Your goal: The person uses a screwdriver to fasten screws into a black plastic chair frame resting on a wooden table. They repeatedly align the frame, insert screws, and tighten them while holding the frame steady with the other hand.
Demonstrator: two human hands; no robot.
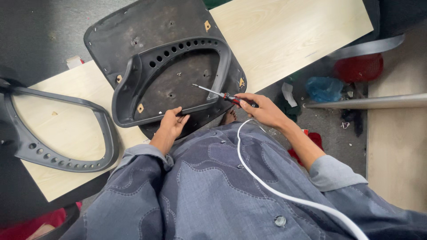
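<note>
A dark chair seat base (147, 26) lies upside down on a pale wooden board (284, 31). A grey plastic armrest frame (133, 75) with a row of holes rests on top of it. My left hand (171, 124) presses on the frame's near edge. My right hand (262, 109) grips a screwdriver (213, 92) with a red and black handle, its tip pointing at the seat base inside the frame.
A second grey frame (53, 155) lies on the board at the left. A white cable (267, 182) runs across my grey shirt. A metal pole (369, 102), red and blue bags (356, 66) and scraps clutter the floor at the right.
</note>
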